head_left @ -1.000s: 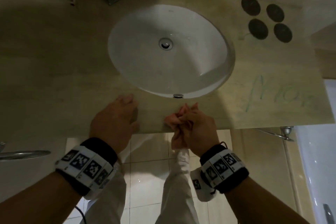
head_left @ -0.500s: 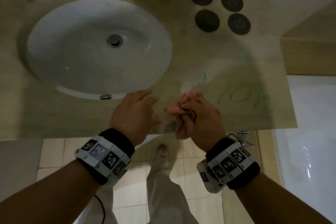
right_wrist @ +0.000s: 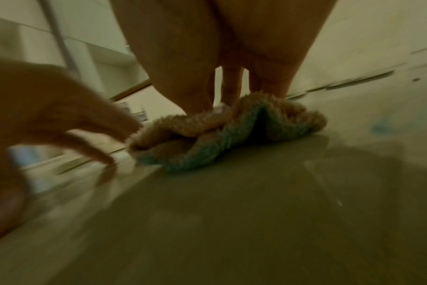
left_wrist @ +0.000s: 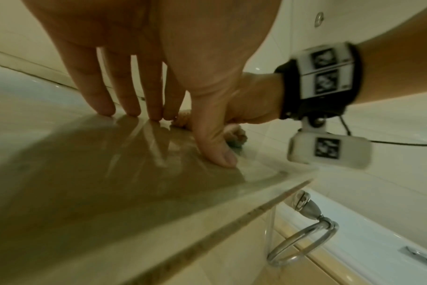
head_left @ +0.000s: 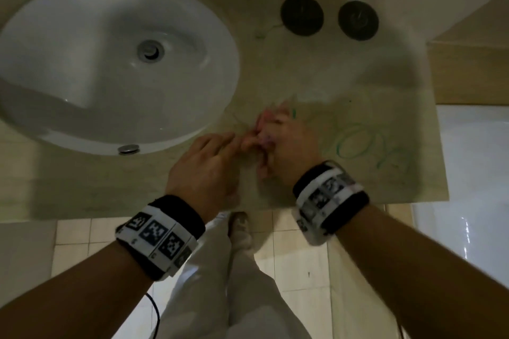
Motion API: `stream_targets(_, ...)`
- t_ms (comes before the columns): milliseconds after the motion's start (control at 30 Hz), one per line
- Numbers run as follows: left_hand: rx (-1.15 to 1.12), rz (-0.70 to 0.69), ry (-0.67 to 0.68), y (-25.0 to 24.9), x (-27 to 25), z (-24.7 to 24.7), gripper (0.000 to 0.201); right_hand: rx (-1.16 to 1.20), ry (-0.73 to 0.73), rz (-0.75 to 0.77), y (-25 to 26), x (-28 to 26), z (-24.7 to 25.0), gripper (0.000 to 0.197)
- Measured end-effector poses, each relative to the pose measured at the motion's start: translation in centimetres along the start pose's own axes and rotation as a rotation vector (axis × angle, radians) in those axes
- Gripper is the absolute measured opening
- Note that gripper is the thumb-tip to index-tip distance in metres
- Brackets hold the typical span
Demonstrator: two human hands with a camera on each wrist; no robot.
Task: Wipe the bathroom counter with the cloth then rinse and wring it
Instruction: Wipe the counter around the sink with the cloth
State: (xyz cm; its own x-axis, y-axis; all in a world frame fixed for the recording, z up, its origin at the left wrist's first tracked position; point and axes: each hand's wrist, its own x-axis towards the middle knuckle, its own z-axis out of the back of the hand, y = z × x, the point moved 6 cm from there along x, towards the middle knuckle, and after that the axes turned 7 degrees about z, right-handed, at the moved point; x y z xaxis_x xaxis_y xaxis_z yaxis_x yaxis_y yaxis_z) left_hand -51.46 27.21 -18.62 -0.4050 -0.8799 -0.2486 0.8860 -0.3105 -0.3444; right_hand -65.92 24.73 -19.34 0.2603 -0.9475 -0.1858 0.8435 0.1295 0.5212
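Here, right hand (head_left: 286, 143) fingers (right_wrist: 229, 86) pressing a bunched cloth (right_wrist: 232, 133) onto the desk (head_left: 358, 187), at four o'clock from the sink (head_left: 55, 124); left hand (head_left: 203, 170) spread flat beside it, holding nothing; cloth looks soft, floppy, probably damp, best gathered from above.

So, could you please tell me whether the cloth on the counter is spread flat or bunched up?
Bunched up: the cloth lies crumpled in folds under the right hand on the counter.
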Motion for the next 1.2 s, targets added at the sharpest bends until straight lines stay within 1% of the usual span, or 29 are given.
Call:
stream_targets(67,-0.016,-0.024,-0.004,-0.6,0.9,0.3,0.082,0.017,-0.051,-0.114,-2.4,1.9,2.5,0.029)
stream_targets(100,-0.014,-0.032,0.015,-0.9,1.3,0.4,0.082,0.024,-0.09,-0.157,-3.5,2.6,4.0,0.036)
stream_targets(133,-0.01,-0.035,0.041,-1.0,1.7,0.3,0.083,0.017,-0.1,-0.2,-4.4,3.0,5.1,0.039)
stream_targets(233,-0.022,-0.022,0.107,-1.0,2.4,0.1,0.091,-0.05,-0.107,-0.301,-6.8,3.7,7.0,0.031)
stream_targets(300,-0.034,-0.028,0.105,-1.4,2.8,0.3,0.09,-0.078,-0.111,-0.347,-7.7,3.6,6.9,0.03)
stream_targets(400,-0.03,-0.042,0.081,-2.3,3.6,1.1,0.078,-0.054,-0.069,-0.338,-7.6,2.5,5.7,0.032)
stream_targets(467,-0.023,-0.045,0.088,-2.5,4.4,1.1,0.074,-0.017,-0.032,-0.294,-6.7,0.8,4.7,0.029)
stream_targets(567,-0.026,-0.055,0.134,-3.1,5.4,1.0,0.077,0.015,-0.038,-0.23,-4.3,-3.3,3.2,0.022)
stream_targets(666,-0.055,-0.079,0.185,-3.8,6.3,0.5,0.072,0.013,-0.058,-0.17,-2.2,-6.8,1.6,0.029)
stream_targets(733,-0.066,-0.096,0.193,-4.3,6.8,0.2,0.072,0.064,-0.08,-0.148,-1.6,-8.1,1.1,0.026)
stream_targets(833,-0.047,-0.105,0.232,-4.8,7.4,-0.8,0.08,0.087,-0.12,-0.131,-1.5,-8.5,1.0,0.026)
stream_targets(900,-0.018,-0.105,0.232,-5.1,7.9,-1.5,0.085,0.084,-0.122,-0.141,-2.3,-8.1,1.0,0.023)
stream_targets(966,0.022,-0.099,0.195,-5.5,8.3,-1.8,0.09,0.089,-0.137,-0.191,-4.1,-7.2,1.9,0.012)
stream_targets(1000,0.036,-0.089,0.201,-5.7,8.5,-1.9,0.095,0.06,-0.141,-0.226,-5.3,-6.7,2.8,0.011)
stream_targets(1066,0.051,-0.071,0.223,-6.1,8.9,-2.0,0.105,-0.002,-0.127,-0.297,-7.8,-5.5,4.8,0.017)
stream_targets(1100,0.052,-0.064,0.224,-6.3,9.0,-2.0,0.109,-0.023,-0.134,-0.321,-8.9,-4.8,6.0,0.016)
stream_targets(1200,0.079,-0.042,0.224,-7.1,9.4,-1.9,0.111,-0.08,-0.175,-0.396,-12.1,-3.3,8.8,0.018)
